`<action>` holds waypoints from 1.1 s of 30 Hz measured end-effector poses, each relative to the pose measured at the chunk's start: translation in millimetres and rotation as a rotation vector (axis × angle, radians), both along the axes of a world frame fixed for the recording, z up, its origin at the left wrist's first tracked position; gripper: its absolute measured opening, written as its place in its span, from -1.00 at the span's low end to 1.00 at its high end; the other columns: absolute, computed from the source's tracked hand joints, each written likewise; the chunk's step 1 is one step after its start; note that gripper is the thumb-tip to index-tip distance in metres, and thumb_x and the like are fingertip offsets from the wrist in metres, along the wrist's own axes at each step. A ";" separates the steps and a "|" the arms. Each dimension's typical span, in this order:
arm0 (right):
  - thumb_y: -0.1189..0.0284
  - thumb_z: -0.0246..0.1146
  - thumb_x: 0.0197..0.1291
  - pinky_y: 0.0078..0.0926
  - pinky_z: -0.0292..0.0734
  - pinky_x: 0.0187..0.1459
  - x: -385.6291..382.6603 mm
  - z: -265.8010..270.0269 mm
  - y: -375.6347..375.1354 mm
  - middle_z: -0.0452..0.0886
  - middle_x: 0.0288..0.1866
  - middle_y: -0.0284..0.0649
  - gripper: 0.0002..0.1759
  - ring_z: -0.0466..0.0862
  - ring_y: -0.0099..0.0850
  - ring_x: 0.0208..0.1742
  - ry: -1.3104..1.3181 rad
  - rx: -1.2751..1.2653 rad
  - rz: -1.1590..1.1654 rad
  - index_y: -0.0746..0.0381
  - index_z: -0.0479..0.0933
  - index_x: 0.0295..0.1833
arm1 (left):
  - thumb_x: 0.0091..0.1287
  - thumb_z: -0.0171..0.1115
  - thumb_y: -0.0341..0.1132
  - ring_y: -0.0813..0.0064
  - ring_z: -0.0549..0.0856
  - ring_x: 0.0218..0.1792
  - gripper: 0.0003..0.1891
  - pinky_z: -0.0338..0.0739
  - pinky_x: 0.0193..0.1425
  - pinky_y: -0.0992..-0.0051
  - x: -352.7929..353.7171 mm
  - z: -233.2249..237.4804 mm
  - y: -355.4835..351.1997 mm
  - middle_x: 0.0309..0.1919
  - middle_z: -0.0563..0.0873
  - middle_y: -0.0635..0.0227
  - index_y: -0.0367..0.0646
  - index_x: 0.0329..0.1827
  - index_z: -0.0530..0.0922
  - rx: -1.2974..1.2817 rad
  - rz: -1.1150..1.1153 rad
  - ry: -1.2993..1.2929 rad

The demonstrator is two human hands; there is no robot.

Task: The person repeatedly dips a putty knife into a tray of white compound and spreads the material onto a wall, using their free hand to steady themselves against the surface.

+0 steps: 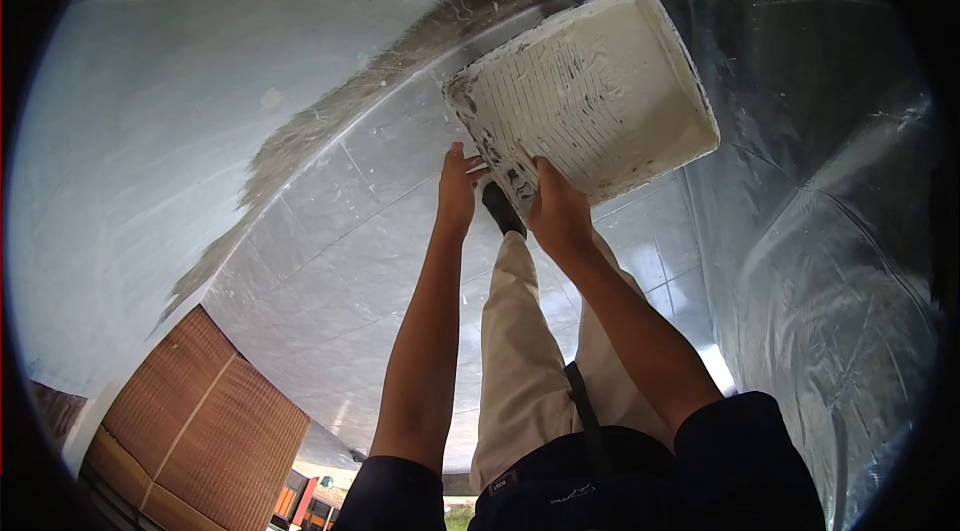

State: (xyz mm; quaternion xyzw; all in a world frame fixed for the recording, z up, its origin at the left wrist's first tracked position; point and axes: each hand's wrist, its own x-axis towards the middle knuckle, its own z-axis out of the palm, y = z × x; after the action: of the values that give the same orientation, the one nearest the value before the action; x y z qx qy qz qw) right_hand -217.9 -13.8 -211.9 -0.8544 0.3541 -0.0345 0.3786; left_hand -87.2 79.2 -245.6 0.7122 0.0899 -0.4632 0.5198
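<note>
A paint tray [640, 81], coated in off-white paint and ribbed over part of its bed, hangs tilted in front of me. My right hand [558, 209] grips its near edge, thumb over the rim and the other fingers hidden below. By the tray's near left edge is my left hand [459, 189], thumb raised and fingers stretched out, with their tips right at the rim. My dark-shod foot [502, 208] shows beneath the tray.
Grey floor tiles [340, 221] run along a pale wall [200, 111] with a rough dark unpainted strip [350, 96] at its base. Plastic sheeting [820, 231] drapes the right side. Brown corrugated panels [205, 411] stand at lower left.
</note>
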 end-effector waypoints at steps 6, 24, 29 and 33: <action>0.64 0.17 0.12 -0.22 0.65 0.01 12.4 -15.1 64.7 0.56 0.14 0.14 -0.46 0.65 0.00 0.09 -0.017 -0.235 0.020 0.44 0.31 0.27 | 0.38 -0.34 0.42 0.07 0.46 0.33 -0.03 -0.05 0.53 0.11 31.0 17.4 -1.5 0.31 0.43 -0.21 -0.31 0.55 0.04 -0.012 -0.179 0.187; 0.53 0.17 0.17 -0.32 0.72 -0.12 34.7 -17.5 111.5 0.47 0.26 0.23 -0.45 0.60 -0.02 0.22 0.304 -0.307 0.107 0.48 0.34 0.28 | 0.51 0.00 -0.06 0.24 0.69 0.00 -0.49 0.54 0.20 0.36 58.3 -8.5 -12.8 0.03 0.63 -0.02 -0.45 0.17 0.40 -0.041 -0.431 0.141; 0.53 0.20 0.11 -0.34 0.72 -0.12 36.4 -4.9 115.8 0.52 0.20 0.21 -0.44 0.64 -0.02 0.14 0.283 -0.334 0.117 0.49 0.36 0.26 | 0.51 -0.03 -0.04 0.20 0.69 0.05 -0.43 0.56 0.23 0.32 58.5 -5.7 -17.0 0.07 0.62 -0.07 -0.50 0.22 0.37 -0.049 -0.398 0.187; 0.58 0.24 0.03 -0.34 0.72 -0.23 35.6 7.2 133.3 0.64 0.00 0.08 -0.52 0.72 -0.14 -0.03 0.152 -0.077 0.045 0.45 0.43 0.13 | 0.52 -0.04 -0.02 0.17 0.68 0.07 -0.39 0.55 0.26 0.30 59.1 -7.4 -16.9 0.13 0.58 -0.12 -0.51 0.27 0.33 -0.090 -0.401 0.224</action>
State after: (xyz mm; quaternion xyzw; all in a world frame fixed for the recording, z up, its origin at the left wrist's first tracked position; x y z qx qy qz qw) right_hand -182.3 119.6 -204.7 -0.8762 0.3608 0.0253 0.3184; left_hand -28.2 62.3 -252.9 0.6362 -0.0169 -0.6368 0.4352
